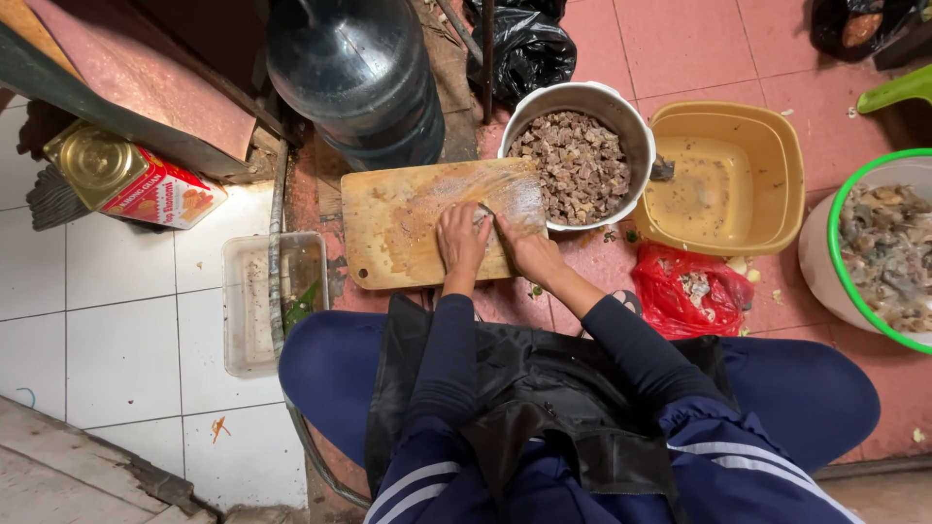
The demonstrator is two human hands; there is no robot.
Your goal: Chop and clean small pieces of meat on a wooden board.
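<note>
The left hand (pixel 460 238) lies knuckles up on the cutting board (pixel 408 228), fingers curled down over a small pale piece of food (pixel 480 219) that is mostly hidden beneath them. Just beside it, at three o'clock, the right hand (pixel 525 249) is clenched around the handle of a knife (pixel 487 212); only a short dark sliver of blade shows between the two hands, pointing toward eleven o'clock, its long axis running from the right hand up to the food.

The one board is a pale wooden rectangle with rounded corners, its long axis running nine to three o'clock, tilted slightly, with a small hole near its lower left corner. It lies on the red tiled floor (pixel 680 49), and its face is scuffed and whitish where the hands work.

At one o'clock from the hands, touching the board's right end, one round metal pot (pixel 622 121) is filled with small brown chopped chunks. Further toward three o'clock stands one yellow tub (pixel 777 165) holding cloudy liquid, then one green-rimmed basin (pixel 845 281) of grey scraps. One red bag (pixel 680 291) lies at four o'clock. At nine o'clock sits one clear plastic box (pixel 243 311), and at ten o'clock one tin can (pixel 136 180) lies on its side. One large dark water jug (pixel 354 73) stands at twelve o'clock, with two black bags (pixel 529 49) beyond.
</note>
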